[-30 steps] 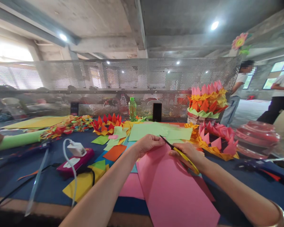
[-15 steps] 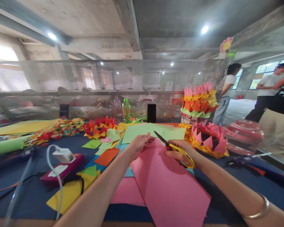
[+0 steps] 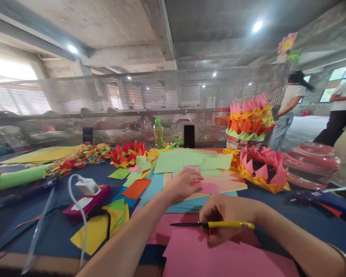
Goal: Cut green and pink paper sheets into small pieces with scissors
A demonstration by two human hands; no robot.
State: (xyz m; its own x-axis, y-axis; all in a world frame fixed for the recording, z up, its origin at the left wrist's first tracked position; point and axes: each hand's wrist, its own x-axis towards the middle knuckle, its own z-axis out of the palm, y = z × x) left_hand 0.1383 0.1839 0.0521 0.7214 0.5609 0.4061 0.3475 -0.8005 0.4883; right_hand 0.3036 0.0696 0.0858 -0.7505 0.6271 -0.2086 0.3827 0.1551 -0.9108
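Note:
My right hand is wrapped round a pair of scissors with yellow handles. Their dark blades, lying together, point left over a large pink paper sheet. The lower fingers of this hand rest at the sheet's upper edge; whether they also pinch it I cannot tell. Over the stacked papers my left hand reaches forward, fingers stretched out and slightly blurred. Small pink paper pieces lie by those fingers, one pink piece to their right. Beyond is a pale green sheet.
A purple power strip with a white plug and cables lies left. Pink and yellow folded-paper petals and a tiered paper-petal stack stand right. A green bottle and a dark phone stand behind. A person stands back right.
The pink sheet has come down towards me. My right hand has lowered and turned, its scissors now closed and level. My left hand has left the sheet's top and moved onto the papers.

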